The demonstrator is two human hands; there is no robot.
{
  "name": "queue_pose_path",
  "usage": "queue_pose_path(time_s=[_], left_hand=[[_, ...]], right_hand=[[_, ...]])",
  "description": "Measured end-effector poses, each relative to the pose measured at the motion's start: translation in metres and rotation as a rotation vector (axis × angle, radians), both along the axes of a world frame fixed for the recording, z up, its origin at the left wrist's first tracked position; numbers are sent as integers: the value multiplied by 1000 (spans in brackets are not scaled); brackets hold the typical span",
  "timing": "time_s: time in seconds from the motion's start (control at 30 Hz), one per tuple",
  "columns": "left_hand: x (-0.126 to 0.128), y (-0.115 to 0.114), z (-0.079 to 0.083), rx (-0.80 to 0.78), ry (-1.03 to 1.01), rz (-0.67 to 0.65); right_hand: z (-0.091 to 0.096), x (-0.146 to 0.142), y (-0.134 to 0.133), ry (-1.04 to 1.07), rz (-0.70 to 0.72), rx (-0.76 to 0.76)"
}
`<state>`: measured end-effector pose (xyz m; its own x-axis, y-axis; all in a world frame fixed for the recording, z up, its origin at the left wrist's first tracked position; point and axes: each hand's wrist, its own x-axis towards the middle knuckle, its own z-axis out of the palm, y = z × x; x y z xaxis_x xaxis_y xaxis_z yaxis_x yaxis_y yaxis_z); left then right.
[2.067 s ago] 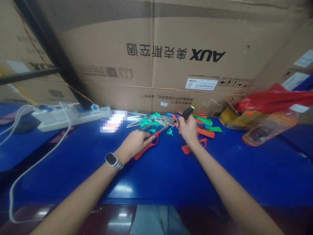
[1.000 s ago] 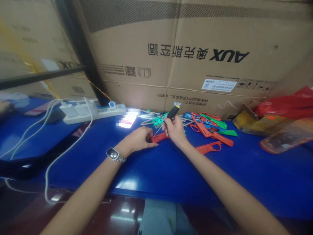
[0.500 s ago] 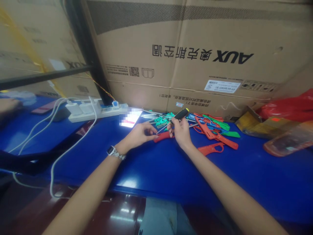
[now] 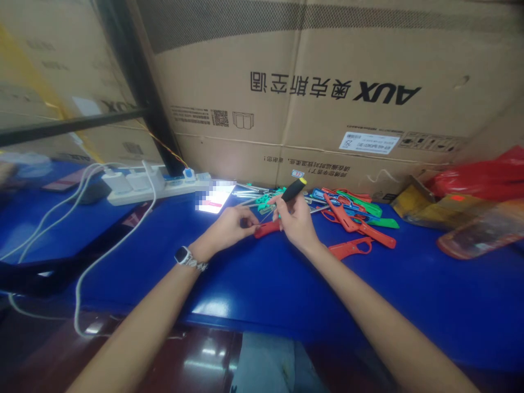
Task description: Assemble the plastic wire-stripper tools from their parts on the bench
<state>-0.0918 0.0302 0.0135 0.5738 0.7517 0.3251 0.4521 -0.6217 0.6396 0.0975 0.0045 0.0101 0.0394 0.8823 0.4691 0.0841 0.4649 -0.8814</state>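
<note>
My right hand (image 4: 298,221) is closed around the black and yellow handle of a screwdriver (image 4: 293,189). Its thin shaft slants down to the left onto a red plastic lighter casing (image 4: 267,228). My left hand (image 4: 231,226) pinches the left end of that casing between thumb and fingers, just above the blue table. The casing's right end is partly hidden by my right hand. Behind my hands lie green lighter parts with metal rods (image 4: 265,202). To the right is a pile of red, blue and green lighter casings (image 4: 341,210).
A lit phone (image 4: 216,197) lies beside a white power strip (image 4: 164,188) with plugs and cables. A large cardboard box (image 4: 229,147) stands along the back. At right are an open carton (image 4: 413,202), a red bag (image 4: 483,177) and an orange see-through container (image 4: 475,234).
The screwdriver's handle has tipped left and lower, and my right hand has turned over it. My left hand stays on the red casing. The whole view has shifted slightly.
</note>
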Motion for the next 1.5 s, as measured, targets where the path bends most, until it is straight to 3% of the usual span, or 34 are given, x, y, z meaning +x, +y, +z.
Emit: queue_pose_path(time_s=[0.13,0.4,0.87,1.17,1.5], left_hand=[[-3,0,-1,-32,30,35],[-8,0,-2,-42,273,74],[-7,3,-8,43,223,15],[-6,2,-8,-13,198,-12],[-7,4,-10,-1,202,7]], right_hand=[[7,-7,-4,-10,113,-11],[14,-11,-6,-193,146,26],[11,-16,-5,-234,158,21],[27,-17,1,-352,165,11],[15,-14,9,-182,227,-29]])
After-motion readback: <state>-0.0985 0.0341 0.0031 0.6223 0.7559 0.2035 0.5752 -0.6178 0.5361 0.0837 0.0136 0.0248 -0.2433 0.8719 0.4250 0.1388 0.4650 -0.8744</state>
